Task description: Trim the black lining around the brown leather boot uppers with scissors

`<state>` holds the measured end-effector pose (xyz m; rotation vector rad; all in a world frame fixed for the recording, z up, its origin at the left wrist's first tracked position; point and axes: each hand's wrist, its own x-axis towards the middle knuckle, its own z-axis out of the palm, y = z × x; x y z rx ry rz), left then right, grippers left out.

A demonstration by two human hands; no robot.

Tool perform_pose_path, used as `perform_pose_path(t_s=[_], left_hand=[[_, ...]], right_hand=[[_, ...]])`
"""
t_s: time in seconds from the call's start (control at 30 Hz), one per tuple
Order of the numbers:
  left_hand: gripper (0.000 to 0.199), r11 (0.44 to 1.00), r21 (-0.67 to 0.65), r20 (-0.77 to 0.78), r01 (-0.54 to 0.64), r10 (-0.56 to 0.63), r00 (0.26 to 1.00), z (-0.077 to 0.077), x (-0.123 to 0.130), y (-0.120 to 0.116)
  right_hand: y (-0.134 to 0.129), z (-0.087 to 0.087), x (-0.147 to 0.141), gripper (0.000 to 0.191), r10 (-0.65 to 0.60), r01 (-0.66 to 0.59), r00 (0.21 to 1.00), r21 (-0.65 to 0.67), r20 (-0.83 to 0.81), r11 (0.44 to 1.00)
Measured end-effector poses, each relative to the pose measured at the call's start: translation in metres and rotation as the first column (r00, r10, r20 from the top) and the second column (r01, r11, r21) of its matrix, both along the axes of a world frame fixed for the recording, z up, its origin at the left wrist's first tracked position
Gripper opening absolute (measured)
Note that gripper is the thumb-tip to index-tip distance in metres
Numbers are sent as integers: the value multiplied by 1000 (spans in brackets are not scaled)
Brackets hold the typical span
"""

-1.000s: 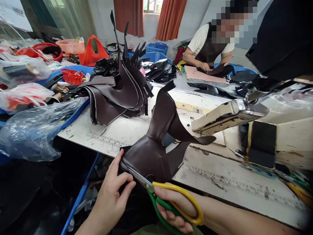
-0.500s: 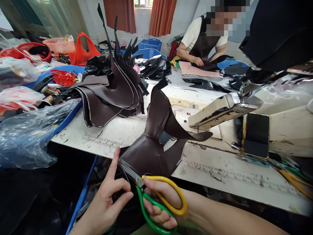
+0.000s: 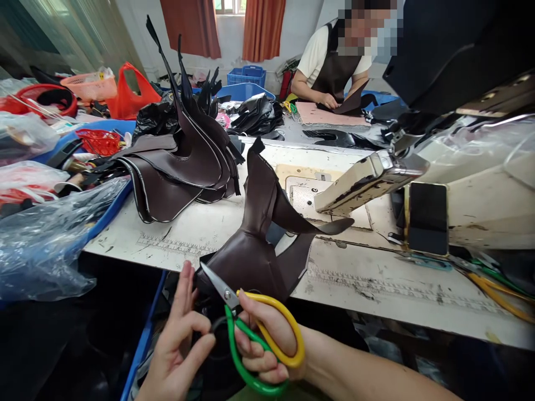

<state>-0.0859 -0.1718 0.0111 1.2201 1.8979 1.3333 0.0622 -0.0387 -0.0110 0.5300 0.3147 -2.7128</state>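
Observation:
Brown leather-like piece stands folded on the front edge of the white sewing table. Scissors with one yellow and one green handle lie in my right hand, fingers wrapped through the loops. Their blades point up-left against the piece's lower left corner. To the left of them, my left hand pinches the end of a thin black strip between thumb and forefinger, its other fingers raised beside the blade tip. Part of the strip is hidden behind the scissors.
Stacked brown pieces lie at the back left, beside a blue tub with plastic bags. A sewing machine, a phone and more scissors are on the right. Across the table a person handles dark material.
The view has shifted slightly. The scissor blades look wider and clearer of the piece, and my left hand's raised fingers are now together, where one pointed up before. The black strip shows more.

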Motion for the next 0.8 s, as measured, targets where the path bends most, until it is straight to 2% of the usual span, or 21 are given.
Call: perform_pose_path(t_s=[0.07, 0.1, 0.13, 0.2, 0.23, 0.27, 0.3, 0.33, 0.37, 0.4, 0.43, 0.47, 0.5, 0.53, 0.6, 0.67, 0.7, 0.77, 0.8], left_hand=[[29, 993, -31, -21, -114, 114, 993, -10, -17, -13], [28, 985, -97, -70, -146, 139, 988, -16, -26, -21], [24, 969, -206, -135, -136, 110, 985, -24, -34, -28], [6, 898, -434, -248, -71, -44, 968, -36, -42, -38], [21, 861, -507, -270, -49, -104, 957, -38, -41, -39], [34, 840, -541, -262, -34, -129, 956, -38, -37, -35], [40, 841, -540, -219, -20, -118, 968, -35, -30, -29], [38, 859, -512, -137, 7, -89, 987, -30, -20, -19], [34, 883, -468, -21, 42, -59, 998, -23, -10, -7], [31, 908, -415, 86, 56, -22, 996, -17, 1, 5], [31, 926, -375, 149, 33, 25, 989, -11, 12, 17], [31, 936, -353, 174, -10, 76, 982, -7, 21, 27], [32, 937, -344, 163, -64, 127, 978, -5, 29, 36], [33, 934, -334, 122, -126, 175, 977, -6, 33, 43], [36, 936, -280, 6, -212, 223, 975, -9, 34, 52], [37, 952, -168, -135, -257, 236, 962, -7, 21, 59], [37, 959, -104, -211, -265, 239, 948, 0, 10, 63], [38, 958, 13, -363, -287, 272, 891, 26, -18, 73], [39, 947, 67, -428, -315, 313, 848, 44, -34, 79]], right_hand=[[7, 5, 7, 71, -107, 109, 993, 57, -41, 992], [10, 7, 12, 69, -149, 155, 987, 97, -67, 983], [14, 8, 19, 67, -177, 189, 980, 145, -92, 971], [20, 14, 36, 66, -166, 189, 980, 277, -106, 942], [23, 19, 45, 66, -147, 165, 986, 385, -76, 908], [26, 28, 55, 65, -131, 130, 991, 530, -36, 838], [30, 40, 63, 63, -142, 94, 990, 705, 10, 703], [36, 55, 70, 58, -180, 58, 983, 878, 33, 476], [42, 73, 74, 53, -189, 48, 982, 988, -20, 149], [50, 92, 76, 47, -218, 62, 970, 977, -107, -206], [60, 110, 73, 44, -252, 45, 948, 867, -194, -497], [71, 126, 67, 46, -282, 8, 913, 706, -294, -708], [82, 138, 57, 50, -310, -63, 877, 554, -366, -830], [94, 148, 46, 51, -312, -119, 882, 472, -354, -874], [118, 157, 23, 43, -367, -245, 910, 469, -190, -849], [136, 159, 12, 23, -342, -284, 939, 608, 21, -741], [142, 159, 14, 17, -329, -278, 943, 632, 38, -723], [144, 157, 33, 15, -328, -229, 945, 707, -5, -669], [140, 154, 47, 19, -335, -124, 938, 820, -87, -559]])
